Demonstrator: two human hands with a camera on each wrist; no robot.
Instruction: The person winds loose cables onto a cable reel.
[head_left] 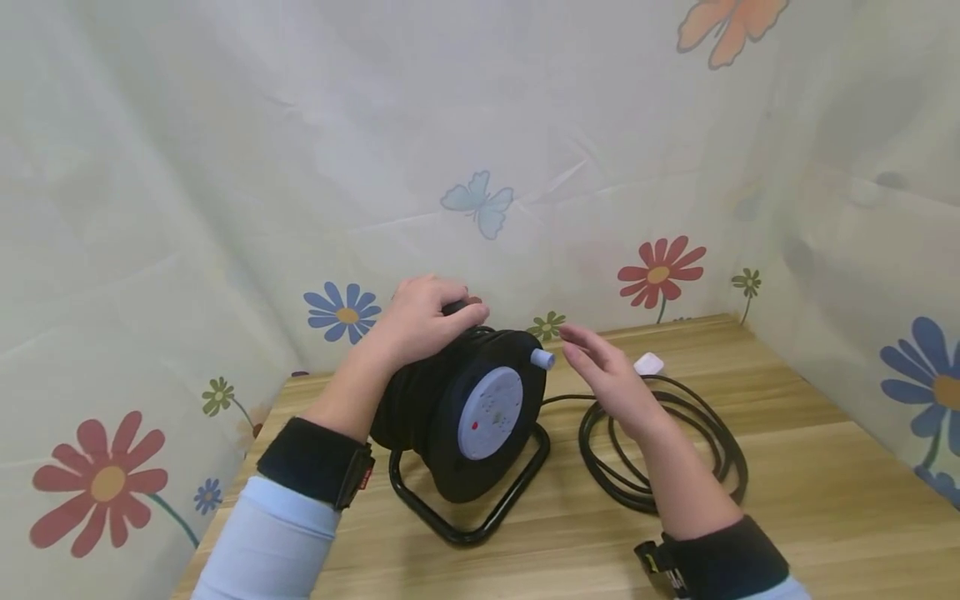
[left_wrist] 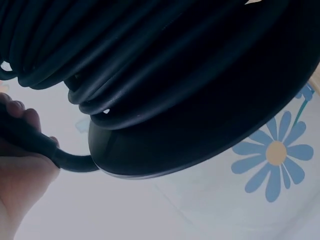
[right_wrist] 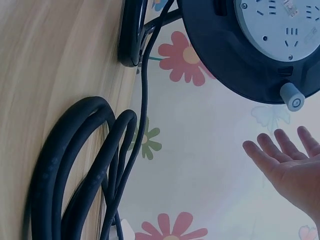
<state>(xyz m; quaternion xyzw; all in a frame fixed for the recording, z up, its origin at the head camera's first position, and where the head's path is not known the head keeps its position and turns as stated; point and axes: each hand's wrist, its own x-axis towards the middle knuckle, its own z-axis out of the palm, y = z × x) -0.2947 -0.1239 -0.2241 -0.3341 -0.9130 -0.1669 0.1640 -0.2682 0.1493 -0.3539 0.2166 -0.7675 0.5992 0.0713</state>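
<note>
A black extension cord reel point(head_left: 442, 417) stands on the wooden table, its round light-coloured socket panel point(head_left: 491, 414) facing right and toward me. My left hand point(head_left: 427, 321) grips the handle point(left_wrist: 30, 137) at the top of the reel; in the left wrist view its fingers wrap round that handle beside the wound cable point(left_wrist: 150, 55). A small grey-blue crank knob point(head_left: 543, 359) sticks out near the upper right rim. Just right of the knob is my right hand point(head_left: 607, 375), holding nothing, its fingers extended and apart from the knob in the right wrist view.
Loose black cable point(head_left: 731, 454) lies in coils on the table to the right, partly behind my right forearm, and runs to the reel. A white plug point(head_left: 648, 364) lies behind the coils. The reel's tubular black stand point(head_left: 468, 537) rests on the table point(head_left: 847, 517). A flowered cloth point(head_left: 225, 167) hangs behind.
</note>
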